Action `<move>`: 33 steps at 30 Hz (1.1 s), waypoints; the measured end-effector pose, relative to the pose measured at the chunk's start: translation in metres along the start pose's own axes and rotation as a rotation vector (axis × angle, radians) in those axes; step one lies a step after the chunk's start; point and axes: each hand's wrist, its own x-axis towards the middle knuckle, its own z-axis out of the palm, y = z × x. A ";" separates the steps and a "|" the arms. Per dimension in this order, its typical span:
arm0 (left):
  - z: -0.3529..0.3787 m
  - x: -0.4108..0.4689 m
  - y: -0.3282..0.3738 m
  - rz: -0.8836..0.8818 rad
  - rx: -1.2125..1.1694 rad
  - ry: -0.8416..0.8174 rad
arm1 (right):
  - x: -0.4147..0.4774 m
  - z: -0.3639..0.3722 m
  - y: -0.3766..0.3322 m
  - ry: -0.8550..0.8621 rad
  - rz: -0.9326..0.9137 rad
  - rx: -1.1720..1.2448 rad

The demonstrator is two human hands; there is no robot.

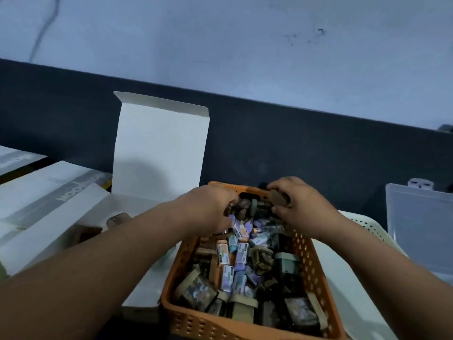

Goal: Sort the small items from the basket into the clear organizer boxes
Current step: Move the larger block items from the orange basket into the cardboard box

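Observation:
An orange perforated basket (pixel 311 256) sits in front of me, heaped with several small items (pixel 241 256), some pastel purple and orange, others dark brown. My left hand (pixel 208 207) reaches into the far end of the basket and grips a bunch of dark brown items (pixel 241 206). My right hand (pixel 299 204) is at the far right corner, fingers closed on one brown item (pixel 277 197). A clear organizer box (pixel 421 229) stands open at the right edge.
An open white carton with its flap upright (pixel 159 146) stands at the left behind the basket. White boxes with grey print (pixel 49 190) lie further left. A white perforated surface (pixel 362 225) shows under the basket's right side. A dark wall band runs behind.

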 end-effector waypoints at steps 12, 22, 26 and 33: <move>0.037 0.069 0.008 0.009 0.085 -0.131 | -0.044 -0.002 0.010 0.046 0.057 0.109; 0.033 0.059 0.000 -0.029 -0.210 -0.038 | -0.039 0.005 0.004 0.039 0.044 0.139; 0.010 0.036 -0.007 -0.032 -0.432 0.044 | -0.028 0.005 -0.009 0.033 -0.019 0.115; -0.034 -0.034 -0.045 -0.136 -0.530 0.204 | 0.002 0.013 -0.077 -0.061 -0.242 0.126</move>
